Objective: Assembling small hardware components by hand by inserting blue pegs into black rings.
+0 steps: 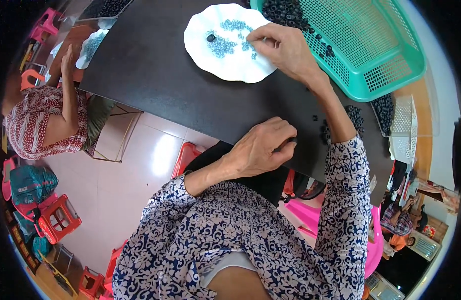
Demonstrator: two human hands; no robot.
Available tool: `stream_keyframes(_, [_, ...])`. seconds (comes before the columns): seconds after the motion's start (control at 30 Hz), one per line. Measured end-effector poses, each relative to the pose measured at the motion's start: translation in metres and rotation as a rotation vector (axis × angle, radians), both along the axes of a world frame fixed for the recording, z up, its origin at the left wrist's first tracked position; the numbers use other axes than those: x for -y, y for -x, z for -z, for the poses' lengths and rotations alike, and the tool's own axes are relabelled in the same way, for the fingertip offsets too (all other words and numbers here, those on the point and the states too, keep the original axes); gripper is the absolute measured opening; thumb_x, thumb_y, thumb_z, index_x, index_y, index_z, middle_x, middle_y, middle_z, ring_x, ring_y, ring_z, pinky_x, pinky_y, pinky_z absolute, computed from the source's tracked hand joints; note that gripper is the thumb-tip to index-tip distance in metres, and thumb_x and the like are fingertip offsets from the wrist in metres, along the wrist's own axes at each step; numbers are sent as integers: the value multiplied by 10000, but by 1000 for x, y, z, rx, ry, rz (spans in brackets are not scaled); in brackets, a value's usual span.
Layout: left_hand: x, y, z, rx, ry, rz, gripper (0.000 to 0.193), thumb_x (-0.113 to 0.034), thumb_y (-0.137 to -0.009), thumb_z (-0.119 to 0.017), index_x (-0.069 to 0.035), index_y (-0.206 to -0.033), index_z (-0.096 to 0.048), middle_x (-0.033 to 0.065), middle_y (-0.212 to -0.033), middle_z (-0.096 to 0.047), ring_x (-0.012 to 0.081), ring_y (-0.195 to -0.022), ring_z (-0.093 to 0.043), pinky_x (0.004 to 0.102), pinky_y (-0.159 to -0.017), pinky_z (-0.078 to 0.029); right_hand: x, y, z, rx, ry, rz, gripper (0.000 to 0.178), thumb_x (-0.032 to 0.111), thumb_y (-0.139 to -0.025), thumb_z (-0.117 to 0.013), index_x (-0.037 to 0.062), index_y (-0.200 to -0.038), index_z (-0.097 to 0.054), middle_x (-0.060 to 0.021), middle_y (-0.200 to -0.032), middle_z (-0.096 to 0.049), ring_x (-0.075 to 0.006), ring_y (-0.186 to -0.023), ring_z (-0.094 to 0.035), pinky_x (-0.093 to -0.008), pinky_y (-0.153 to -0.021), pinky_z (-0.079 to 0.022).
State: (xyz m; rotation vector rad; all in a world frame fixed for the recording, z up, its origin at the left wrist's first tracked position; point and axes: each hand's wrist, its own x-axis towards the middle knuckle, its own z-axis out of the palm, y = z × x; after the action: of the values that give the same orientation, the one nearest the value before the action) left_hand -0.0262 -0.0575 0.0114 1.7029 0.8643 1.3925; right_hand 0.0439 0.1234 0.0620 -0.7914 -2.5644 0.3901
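Observation:
A white scalloped plate (203,57) lies on the dark table, with small heaps of tiny clear bluish pieces (223,47) and one black bead (211,38) on it. Over its right side is my right hand (293,52), thumb and forefinger pinched low among the tiny pieces; whatever they grip is too small to make out. My left hand (263,147) rests at the table's near edge, fingers curled. A small black piece, apparently a bead, shows at its thumb and fingertip, mostly hidden.
A green plastic basket (363,82) stands at the far right beside many black beads (285,12). More beads (354,117) lie by my right forearm. At left, another person (48,115) sits at a table near a second plate (92,49). Red stools (59,219) stand on the floor.

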Motion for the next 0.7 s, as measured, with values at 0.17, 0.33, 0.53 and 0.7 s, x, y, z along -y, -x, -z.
stream_keyframes(0.17, [-1,1,0,-22,15,18,160,1,-763,-601,35,-907,-540,152,-750,-551,299,-704,-550,387,-619,-458,-15,12,13,-14,-171,-124,168,151,-812,-648,67,-946,-705,-58,-789,-640,-152,-651,-565,-282,-625,-473])
stream_keyframes(0.33, [0,0,2,6,-25,14,168,4,-756,-601,33,-906,-529,162,-776,-545,317,-727,-538,398,-645,-454,-15,5,16,-48,-167,-79,157,141,-804,-647,73,-933,-704,-54,-813,-642,-159,-649,-557,-280,-631,-475])
stream_keyframes(0.53, [-1,4,-1,-31,22,50,165,6,-757,-598,36,-901,-523,158,-781,-547,317,-728,-537,399,-651,-457,-14,11,9,-43,-182,-44,172,145,-802,-657,84,-956,-704,-41,-797,-636,-144,-619,-522,-277,-613,-467])
stream_keyframes(0.7, [-1,0,1,-18,-25,26,163,4,-759,-598,35,-901,-524,157,-783,-550,315,-739,-546,399,-664,-460,-16,28,14,6,-171,-76,167,147,-810,-645,82,-951,-705,-54,-862,-666,-183,-699,-596,-310,-663,-502])
